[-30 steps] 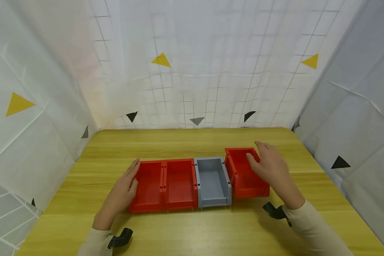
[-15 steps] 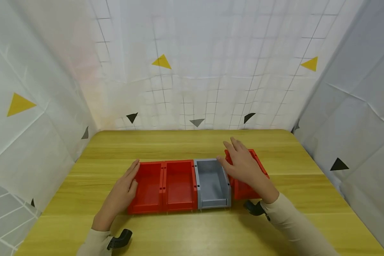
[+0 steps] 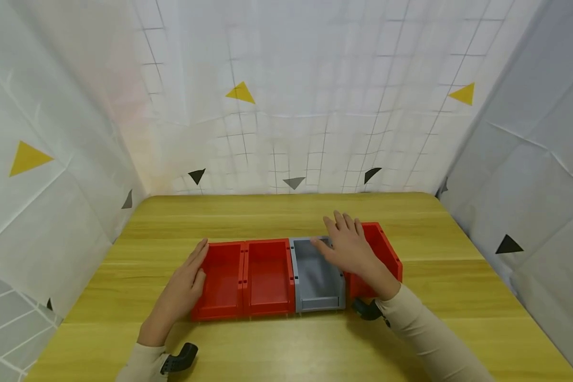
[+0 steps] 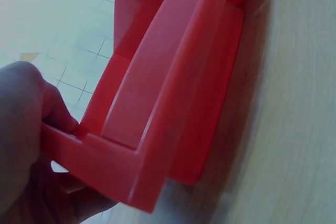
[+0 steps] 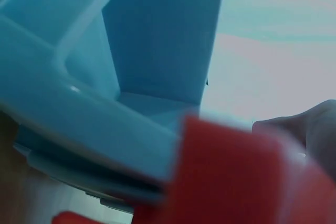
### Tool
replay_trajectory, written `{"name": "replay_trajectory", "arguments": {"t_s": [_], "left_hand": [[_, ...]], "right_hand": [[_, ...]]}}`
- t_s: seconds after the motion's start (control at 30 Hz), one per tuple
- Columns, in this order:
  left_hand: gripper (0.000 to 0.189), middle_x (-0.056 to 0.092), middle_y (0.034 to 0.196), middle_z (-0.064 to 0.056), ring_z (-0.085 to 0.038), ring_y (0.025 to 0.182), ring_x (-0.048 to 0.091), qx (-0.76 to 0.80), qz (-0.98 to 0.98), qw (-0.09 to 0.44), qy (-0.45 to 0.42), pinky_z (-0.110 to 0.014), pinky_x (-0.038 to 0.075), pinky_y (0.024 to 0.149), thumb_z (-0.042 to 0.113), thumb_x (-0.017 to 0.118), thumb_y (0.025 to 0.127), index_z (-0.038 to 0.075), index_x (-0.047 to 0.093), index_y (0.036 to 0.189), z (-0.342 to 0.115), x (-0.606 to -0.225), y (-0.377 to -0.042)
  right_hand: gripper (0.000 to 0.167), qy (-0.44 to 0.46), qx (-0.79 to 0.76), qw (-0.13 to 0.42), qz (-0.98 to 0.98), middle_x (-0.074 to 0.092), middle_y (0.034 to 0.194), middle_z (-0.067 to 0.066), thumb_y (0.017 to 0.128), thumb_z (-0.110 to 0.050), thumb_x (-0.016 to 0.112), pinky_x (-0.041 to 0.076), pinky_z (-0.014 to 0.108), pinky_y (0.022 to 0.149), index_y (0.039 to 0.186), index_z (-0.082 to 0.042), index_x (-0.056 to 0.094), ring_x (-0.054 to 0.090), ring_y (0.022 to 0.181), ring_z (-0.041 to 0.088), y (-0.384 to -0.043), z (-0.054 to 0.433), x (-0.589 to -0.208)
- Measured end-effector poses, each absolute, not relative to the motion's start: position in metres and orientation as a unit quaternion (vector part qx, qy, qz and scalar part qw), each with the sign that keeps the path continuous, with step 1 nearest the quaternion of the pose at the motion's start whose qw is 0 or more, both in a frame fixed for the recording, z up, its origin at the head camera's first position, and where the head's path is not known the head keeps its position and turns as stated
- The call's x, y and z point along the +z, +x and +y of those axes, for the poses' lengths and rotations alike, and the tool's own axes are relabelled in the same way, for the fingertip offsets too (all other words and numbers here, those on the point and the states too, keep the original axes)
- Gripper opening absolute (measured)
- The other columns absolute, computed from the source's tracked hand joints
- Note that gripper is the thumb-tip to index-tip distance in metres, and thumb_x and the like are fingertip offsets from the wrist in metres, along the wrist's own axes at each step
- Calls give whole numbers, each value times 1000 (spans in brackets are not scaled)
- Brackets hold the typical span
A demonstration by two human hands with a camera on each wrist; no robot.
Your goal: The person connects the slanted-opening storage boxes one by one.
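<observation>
Four-sided storage bins stand in a row on the table. My left hand point(image 3: 183, 281) grips the left side wall of the leftmost red bin point(image 3: 222, 276), thumb inside and fingers outside. The left wrist view shows that thumb over the wall of the red bin point(image 4: 152, 77). A second red bin point(image 3: 269, 276) adjoins it, then a grey bin point(image 3: 317, 289). My right hand point(image 3: 348, 249), fingers spread and fairly straight, is over the border between the grey bin and the rightmost red bin point(image 3: 384, 249), partly hiding both. I cannot tell whether it touches either.
The wooden table point(image 3: 267, 345) extends in front of and behind the row. The rightmost bin sits slightly askew, its front edge farther back than the others. White sheeting point(image 3: 286, 106) with coloured triangles hangs behind and at both sides. A black wrist mount point(image 3: 366, 309) sits below my right hand.
My right hand has moved left from the right side of the rightmost red bin to the border with the grey bin. My left hand and the bins show almost no movement.
</observation>
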State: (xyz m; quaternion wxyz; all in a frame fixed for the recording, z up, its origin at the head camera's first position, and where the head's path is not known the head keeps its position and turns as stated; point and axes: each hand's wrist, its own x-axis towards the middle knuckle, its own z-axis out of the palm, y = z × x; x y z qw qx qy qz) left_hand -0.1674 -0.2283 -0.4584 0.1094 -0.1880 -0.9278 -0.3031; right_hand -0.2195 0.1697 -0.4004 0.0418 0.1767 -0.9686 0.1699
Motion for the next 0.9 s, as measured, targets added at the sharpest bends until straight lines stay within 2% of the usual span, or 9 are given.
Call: {"name": "replay_trajectory", "arguments": {"t_s": [0.2,0.47,0.9], "left_hand": [[59,26,168,-18,-35,151,31,-307,-927,107,-186,-58,32,114,-6,49,102,-7,33,159,-228,-457,-168],[58,27,168,-18,-36,150,31,-306,-928,106,-184,-58,32,114,-5,48,102,-7,33,159,-227,-457,-170],[58,26,168,-18,-36,151,30,-313,-926,103,-186,-58,33,114,-6,48,102,-8,33,159,-228,-456,-169]], "right_hand": [[74,186,156,62,-968,28,160,33,101,-44,60,5,68,119,154,5,42,21,147,54,-218,168,-403],[75,190,150,59,-968,28,160,34,100,-44,62,6,69,118,154,4,42,23,146,53,-220,168,-405],[75,195,144,74,-967,38,152,31,97,-45,66,9,70,117,151,4,47,30,140,50,-219,167,-412]]}}
